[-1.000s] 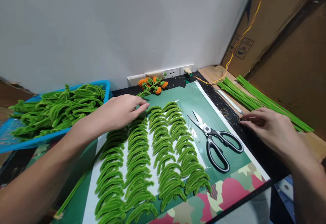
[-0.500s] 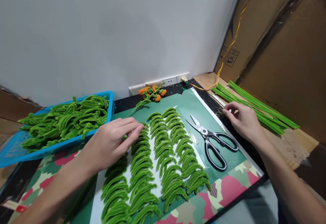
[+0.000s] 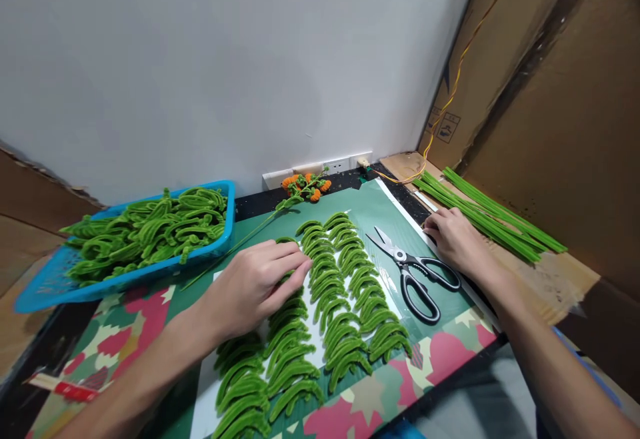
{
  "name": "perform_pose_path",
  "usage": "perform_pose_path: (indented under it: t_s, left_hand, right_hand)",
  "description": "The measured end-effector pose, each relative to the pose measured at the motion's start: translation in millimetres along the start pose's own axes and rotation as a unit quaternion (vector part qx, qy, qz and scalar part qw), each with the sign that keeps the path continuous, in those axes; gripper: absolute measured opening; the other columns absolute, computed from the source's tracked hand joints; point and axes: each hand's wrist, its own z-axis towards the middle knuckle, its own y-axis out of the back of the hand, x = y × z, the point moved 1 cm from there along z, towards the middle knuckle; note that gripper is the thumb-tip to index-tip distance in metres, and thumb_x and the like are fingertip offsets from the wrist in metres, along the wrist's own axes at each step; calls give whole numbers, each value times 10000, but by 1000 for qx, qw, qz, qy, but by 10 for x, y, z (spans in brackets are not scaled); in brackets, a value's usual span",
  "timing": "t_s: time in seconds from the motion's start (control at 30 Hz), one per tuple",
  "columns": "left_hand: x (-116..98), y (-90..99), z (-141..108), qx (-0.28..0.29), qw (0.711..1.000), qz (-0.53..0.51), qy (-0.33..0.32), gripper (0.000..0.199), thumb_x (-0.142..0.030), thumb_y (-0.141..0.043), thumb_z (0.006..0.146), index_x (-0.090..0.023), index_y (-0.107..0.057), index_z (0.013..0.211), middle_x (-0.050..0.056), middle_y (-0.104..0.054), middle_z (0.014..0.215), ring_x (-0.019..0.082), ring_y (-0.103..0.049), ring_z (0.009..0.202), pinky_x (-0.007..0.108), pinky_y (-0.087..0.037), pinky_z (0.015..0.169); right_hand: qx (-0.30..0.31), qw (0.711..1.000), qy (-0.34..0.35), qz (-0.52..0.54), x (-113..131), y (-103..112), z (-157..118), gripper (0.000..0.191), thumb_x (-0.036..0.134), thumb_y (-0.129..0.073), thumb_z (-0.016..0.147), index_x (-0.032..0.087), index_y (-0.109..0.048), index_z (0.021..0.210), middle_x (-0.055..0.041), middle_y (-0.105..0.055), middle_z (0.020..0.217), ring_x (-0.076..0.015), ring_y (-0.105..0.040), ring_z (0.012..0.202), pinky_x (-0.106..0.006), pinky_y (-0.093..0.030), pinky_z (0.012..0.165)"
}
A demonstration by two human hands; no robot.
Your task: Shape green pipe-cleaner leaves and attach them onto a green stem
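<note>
At your far left, the blue basket (image 3: pixel 231 222) is heaped with loose green fuzzy pieces, some poking over its rim, so leave your forearm a little height there. Just right of it a long-stemmed orange flower sprig (image 3: pixel 297 197) slants across the green mat (image 3: pixel 350 202), and its thin stem looks easy to catch with a sleeve. Your left hand (image 3: pixel 257 282) is over the upper part of the left-hand rows, fingers curled and thumb drawn towards the forefinger; whether anything is pinched there, you can't tell from this angle. Below and beside it, the curved green pieces (image 3: pixel 333 286) lie overlapping in four columns, mostly on a white sheet (image 3: pixel 205 386). They look feather-light, soft and bendy, likely wired inside, with a nap that should grip rather than slip; take one lightly mid-curve, as a hard squeeze could kink it or drag its neighbours. The scissors (image 3: pixel 400 256) lie with blades parted and tips towards the columns, so keep to the strip of mat short of those points. Your right hand (image 3: pixel 457 239) rests low at the mat's right edge, fingers bent inward, their contents hidden, close to the long green stems (image 3: pixel 500 231) on the cardboard (image 3: pixel 555 286).
</note>
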Motion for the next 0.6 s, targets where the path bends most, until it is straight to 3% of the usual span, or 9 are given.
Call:
perform_pose_path:
  t_s: [0.1, 0.2, 0.3, 0.4, 0.47, 0.6]
  left_hand:
    - [-84, 20, -29, 4, 1000, -17, 4, 356, -302, -450, 1103, -208, -757, 951, 72, -766, 901, 207, -690, 805, 351, -514, 763]
    - [-216, 14, -35, 0, 994, -100, 34, 322, -318, -455, 1120, -220, -758, 1072, 70, -769, 1035, 202, -707, 908, 336, -530, 833]
    - [-391, -19, -24, -21, 972, -218, 80, 254, -372, -540, 1103, -262, -735, 1222, 58, -745, 1198, 198, -699, 1014, 315, -544, 859]
    - [-557, -88, -34, -25, 938, -320, 128, 303, -449, -649, 1047, -291, -696, 1302, 57, -720, 1277, 201, -678, 988, 318, -547, 817]
    - [-633, -154, -56, -11, 914, -380, 142, 315, -476, -682, 1023, -284, -689, 1273, 54, -724, 1233, 198, -663, 947, 324, -542, 803]
    - [-686, -293, -100, -22, 881, -447, 152, 274, -471, -702, 1005, -252, -669, 1167, 48, -714, 1097, 194, -633, 909, 319, -519, 770]
  right_hand:
    - [-35, 998, -17, 40, 121, 52, -11, 211, 286, -487, 1036, 226, -598, 867, -137, -679, 962, -299, -556, 901, -420, -434, 789]
    - [-80, 975, -53, 198, 406, 198, -74, 201, 347, -503, 1048, 233, -559, 892, -86, -672, 935, -257, -579, 871, -386, -456, 812]
    - [-15, 914, -31, 404, 896, 341, -190, 264, 463, -569, 1062, 229, -601, 944, -49, -691, 935, -222, -621, 862, -337, -481, 788]
    - [19, 847, -13, 532, 1449, 401, -340, 298, 500, -634, 1050, 223, -631, 942, -35, -691, 910, -207, -643, 884, -312, -497, 810]
    - [18, 817, -17, 576, 1752, 372, -448, 325, 524, -655, 1039, 219, -637, 930, -33, -677, 904, -200, -630, 856, -297, -496, 762]
    - [-5, 813, -41, 581, 2076, 233, -670, 297, 500, -635, 1060, 222, -639, 956, -24, -640, 926, -192, -591, 848, -287, -481, 756]
